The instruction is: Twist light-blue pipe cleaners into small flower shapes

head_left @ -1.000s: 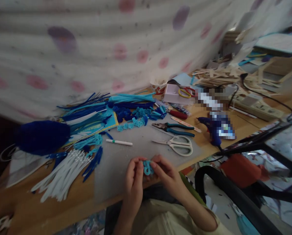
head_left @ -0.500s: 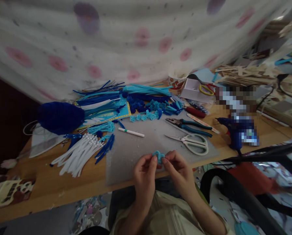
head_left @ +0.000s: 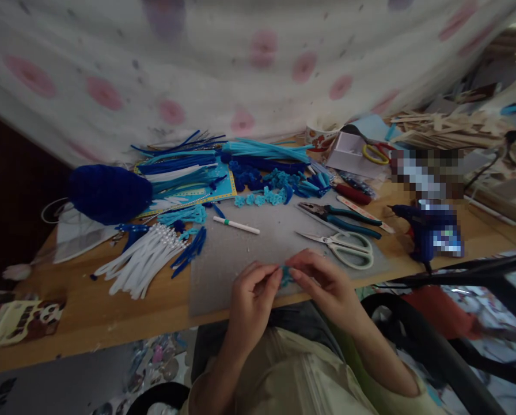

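Note:
Pinched between both hands is a small curled piece of light-blue pipe cleaner (head_left: 286, 278), mostly covered by fingertips. My left hand (head_left: 254, 294) grips its left side with thumb and forefinger. On the other side, my right hand (head_left: 327, 285) pinches it the same way. Both hands are above the front edge of a grey mat (head_left: 223, 259). White-handled scissors (head_left: 348, 251) lie just beyond the right hand, with pliers (head_left: 340, 218) with teal handles behind them. A white marker (head_left: 236, 225) with a green band rests on the mat. Light-blue pipe-cleaner flowers (head_left: 261, 198) sit at its far edge.
White stems with pearl-like tips (head_left: 141, 265) and dark-blue strips (head_left: 189, 252) lie at left, near a dark-blue fuzzy bundle (head_left: 110, 194). More pipe cleaners (head_left: 266, 151) are piled at the back. A blue glue gun (head_left: 426, 225) stands at right, by a white box (head_left: 353, 153).
The fingers have closed further over the light-blue piece, which shows less now. My right hand has turned and its wrist has shifted right. The view has tilted slightly.

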`<action>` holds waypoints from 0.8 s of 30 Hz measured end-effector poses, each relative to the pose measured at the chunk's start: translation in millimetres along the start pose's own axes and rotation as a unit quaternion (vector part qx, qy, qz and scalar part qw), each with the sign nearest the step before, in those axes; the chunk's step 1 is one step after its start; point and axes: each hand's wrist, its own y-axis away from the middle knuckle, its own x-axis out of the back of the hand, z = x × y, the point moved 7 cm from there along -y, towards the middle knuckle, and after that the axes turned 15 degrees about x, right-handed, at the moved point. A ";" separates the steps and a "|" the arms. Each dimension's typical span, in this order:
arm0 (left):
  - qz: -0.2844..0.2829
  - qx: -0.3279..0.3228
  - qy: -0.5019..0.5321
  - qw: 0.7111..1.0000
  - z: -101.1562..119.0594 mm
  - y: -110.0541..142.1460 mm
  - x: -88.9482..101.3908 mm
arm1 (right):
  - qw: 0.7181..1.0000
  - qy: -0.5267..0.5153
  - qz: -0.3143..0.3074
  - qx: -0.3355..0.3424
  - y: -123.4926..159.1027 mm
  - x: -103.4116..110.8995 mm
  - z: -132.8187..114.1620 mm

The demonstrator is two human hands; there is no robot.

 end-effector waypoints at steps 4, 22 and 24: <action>-0.002 0.034 0.046 0.998 -7.0 2.9 -4.3 | 0.999 -0.020 0.006 -0.033 1.1 -4.6 2.1; -0.122 0.167 0.157 0.966 -19.0 1.2 -14.4 | 0.967 0.160 -0.123 0.155 -0.8 -15.4 -29.7; -0.144 0.203 0.181 0.952 -20.2 -0.2 -17.1 | 0.935 0.208 -0.127 0.257 0.8 -18.5 -39.1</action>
